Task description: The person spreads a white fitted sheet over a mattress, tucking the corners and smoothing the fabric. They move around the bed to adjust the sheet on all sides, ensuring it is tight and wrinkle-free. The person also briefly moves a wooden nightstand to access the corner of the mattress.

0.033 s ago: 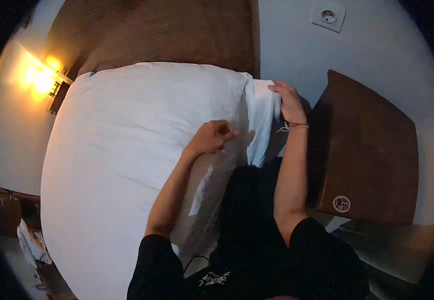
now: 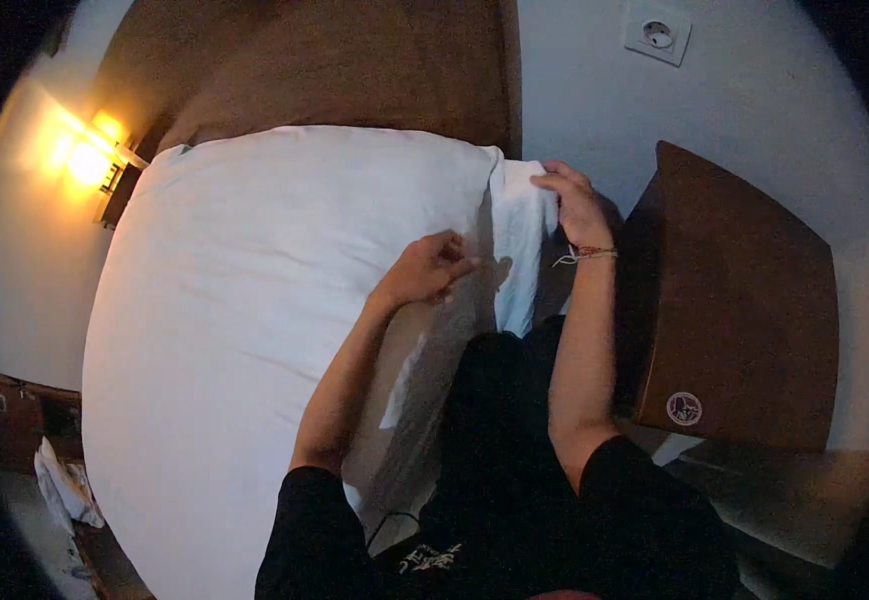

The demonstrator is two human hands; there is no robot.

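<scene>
- Farthest left of the left hand, and lower than it, a piece of dark wooden furniture [image 2: 19,415] stands against the wall.
- Just right of that, well apart from the left hand, a crumpled white cloth [image 2: 66,485] hangs or lies.
- Up and to the left of the left hand, a lit wall lamp [image 2: 89,162] throws warm yellow light.
- From there up to the left hand spreads the white sheet [image 2: 214,290], lightly creased, covering the bed's broad top.
- Above the left hand, beyond the sheet's far edge, rises a brown headboard [image 2: 354,65].
- The left hand [image 2: 420,272] is over the sheet's right edge, fingers loosely curled and thumb near them; whether it touches or pinches any fabric is impossible to make out.
- Below it, the bed's side [image 2: 404,430] lies in shade.
- Between the two hands hangs a white flap [image 2: 520,225] at the bed's corner.
- The right hand [image 2: 580,212] grasps the flap's upper outer edge, thumb on the fabric; thin cords [image 2: 594,253] circle the wrist.
- Above and right of the right hand, a white socket [image 2: 657,34] sits on the wall.
- Right of the right hand stands brown furniture [image 2: 744,310] bearing a round pale sticker [image 2: 684,408].
</scene>
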